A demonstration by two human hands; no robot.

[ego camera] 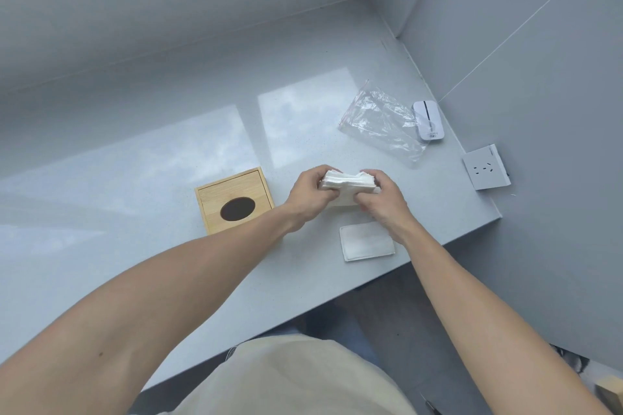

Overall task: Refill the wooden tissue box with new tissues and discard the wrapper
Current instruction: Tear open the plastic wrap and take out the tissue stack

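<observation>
Both hands, left hand [312,190] and right hand [381,197], clasp a soft white tissue stack [349,180] beside the square wooden box [234,200].

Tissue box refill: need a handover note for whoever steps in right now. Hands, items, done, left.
Left hand and right hand: both closed on the tissue stack, held just above the counter.
Wooden tissue box: on the counter left of the hands, lid on, oval slot dark, no tissue showing.
Clear plastic wrapper: empty, lying far right beside a small white device.
A flat white pad lies near the front edge.
Done: tissues out of the wrapper.
Left: open box, load stack, close, bin wrapper.
</observation>
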